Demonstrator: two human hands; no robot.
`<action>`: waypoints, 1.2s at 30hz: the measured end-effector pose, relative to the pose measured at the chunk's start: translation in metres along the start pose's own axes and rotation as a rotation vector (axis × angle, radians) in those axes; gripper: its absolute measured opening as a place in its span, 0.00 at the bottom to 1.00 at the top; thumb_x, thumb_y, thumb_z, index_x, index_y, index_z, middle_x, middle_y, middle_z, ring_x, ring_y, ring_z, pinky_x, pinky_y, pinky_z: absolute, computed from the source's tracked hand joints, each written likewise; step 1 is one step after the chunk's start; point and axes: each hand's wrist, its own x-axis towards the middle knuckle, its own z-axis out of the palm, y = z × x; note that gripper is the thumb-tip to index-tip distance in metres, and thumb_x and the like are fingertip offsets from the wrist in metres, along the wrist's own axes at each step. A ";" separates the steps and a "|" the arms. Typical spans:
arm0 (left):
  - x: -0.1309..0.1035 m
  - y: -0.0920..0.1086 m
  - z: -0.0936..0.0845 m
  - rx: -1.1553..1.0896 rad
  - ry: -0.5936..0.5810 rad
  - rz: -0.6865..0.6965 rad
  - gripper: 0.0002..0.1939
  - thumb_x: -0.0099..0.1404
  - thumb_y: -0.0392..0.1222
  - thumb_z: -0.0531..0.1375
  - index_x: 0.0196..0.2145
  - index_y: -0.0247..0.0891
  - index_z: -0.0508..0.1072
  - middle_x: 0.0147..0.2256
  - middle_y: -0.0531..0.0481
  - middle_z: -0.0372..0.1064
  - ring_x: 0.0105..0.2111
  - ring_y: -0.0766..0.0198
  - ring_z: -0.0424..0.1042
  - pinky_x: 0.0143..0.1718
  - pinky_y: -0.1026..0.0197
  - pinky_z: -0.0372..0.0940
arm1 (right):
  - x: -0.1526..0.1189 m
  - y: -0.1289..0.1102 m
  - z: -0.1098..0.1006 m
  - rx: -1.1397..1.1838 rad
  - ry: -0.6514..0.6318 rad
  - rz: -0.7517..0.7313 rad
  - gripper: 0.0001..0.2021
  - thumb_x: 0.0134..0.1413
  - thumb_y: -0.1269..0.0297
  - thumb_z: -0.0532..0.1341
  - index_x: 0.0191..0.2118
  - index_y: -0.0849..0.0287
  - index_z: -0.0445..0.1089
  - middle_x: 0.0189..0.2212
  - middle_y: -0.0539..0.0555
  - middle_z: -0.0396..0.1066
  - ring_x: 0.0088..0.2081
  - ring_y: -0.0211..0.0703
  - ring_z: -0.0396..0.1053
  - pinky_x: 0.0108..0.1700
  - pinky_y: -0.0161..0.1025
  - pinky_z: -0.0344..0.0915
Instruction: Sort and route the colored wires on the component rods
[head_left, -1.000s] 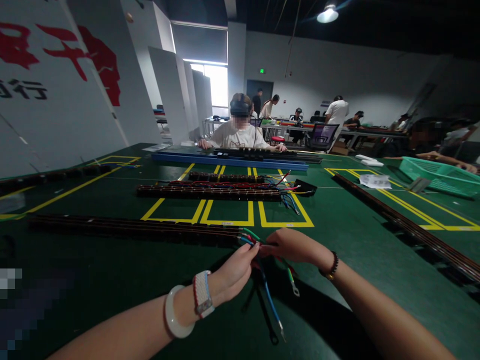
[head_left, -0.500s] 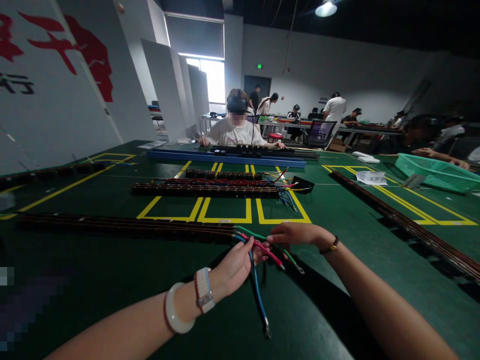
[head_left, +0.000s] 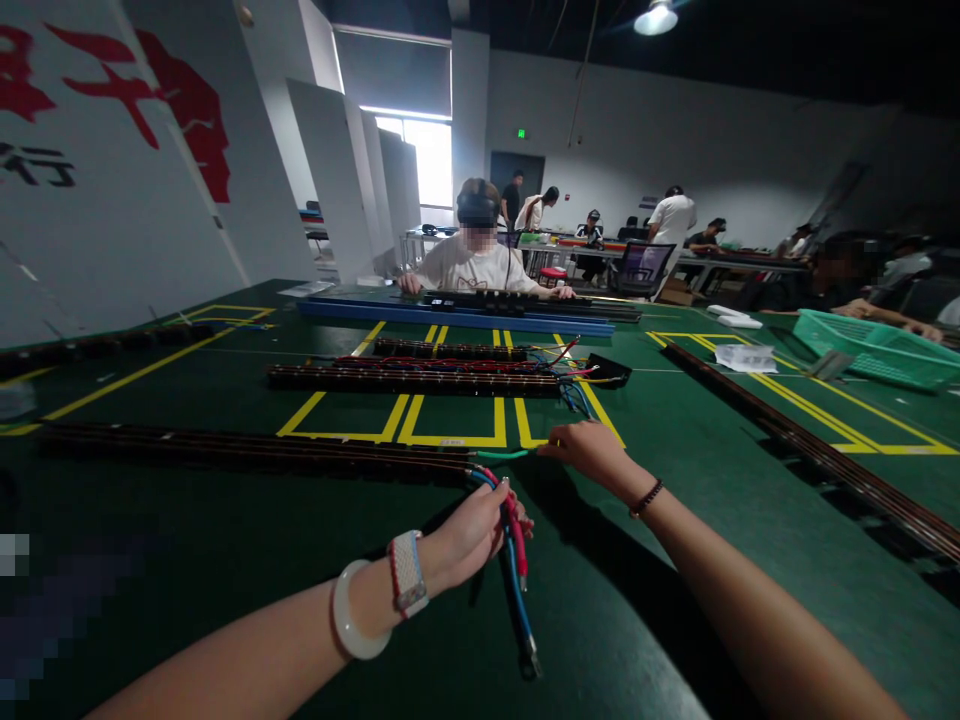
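Observation:
My left hand (head_left: pixel 472 535) is closed around a red cable (head_left: pixel 519 545) and a blue cable (head_left: pixel 517 590), whose lug ends hang toward me. Up and to the right, my right hand (head_left: pixel 589 448) pinches a green cable (head_left: pixel 510 455), with the cable's far end hidden by the hand. All these cables come out of the right end of a long dark bar assembly (head_left: pixel 300 450) lying across the green table (head_left: pixel 247 530).
Shorter bar assemblies (head_left: pixel 412 378) with coloured leads lie beyond my hands. A long bar (head_left: pixel 810 430) slants along the right, near a green basket (head_left: pixel 877 345). Blue rails (head_left: pixel 465 318) lie before a seated person (head_left: pixel 476 250). Others are farther back.
My right hand has moved slightly up and away from my left hand, drawing the green cable out to the side. The red cable now hangs down beside the blue one.

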 end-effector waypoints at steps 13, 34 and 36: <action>0.003 0.001 0.000 -0.115 -0.085 -0.009 0.07 0.70 0.38 0.48 0.35 0.36 0.62 0.31 0.48 0.70 0.37 0.62 0.73 0.46 0.56 0.64 | -0.023 -0.023 -0.036 0.264 -0.040 -0.341 0.15 0.57 0.55 0.61 0.46 0.58 0.71 0.41 0.57 0.72 0.42 0.45 0.69 0.44 0.38 0.62; 0.016 -0.020 -0.005 -0.119 -0.108 0.169 0.11 0.71 0.40 0.43 0.36 0.33 0.61 0.33 0.37 0.74 0.36 0.55 0.77 0.51 0.45 0.64 | -0.010 -0.003 -0.017 0.744 -0.107 -0.544 0.19 0.64 0.53 0.51 0.50 0.58 0.69 0.44 0.56 0.71 0.43 0.41 0.68 0.46 0.39 0.63; 0.017 -0.021 -0.005 -0.069 -0.114 0.156 0.11 0.71 0.40 0.43 0.35 0.34 0.59 0.30 0.39 0.74 0.35 0.55 0.77 0.50 0.45 0.65 | -0.008 -0.012 -0.015 0.703 0.005 -0.500 0.20 0.65 0.51 0.49 0.46 0.60 0.70 0.38 0.55 0.71 0.37 0.39 0.67 0.41 0.36 0.63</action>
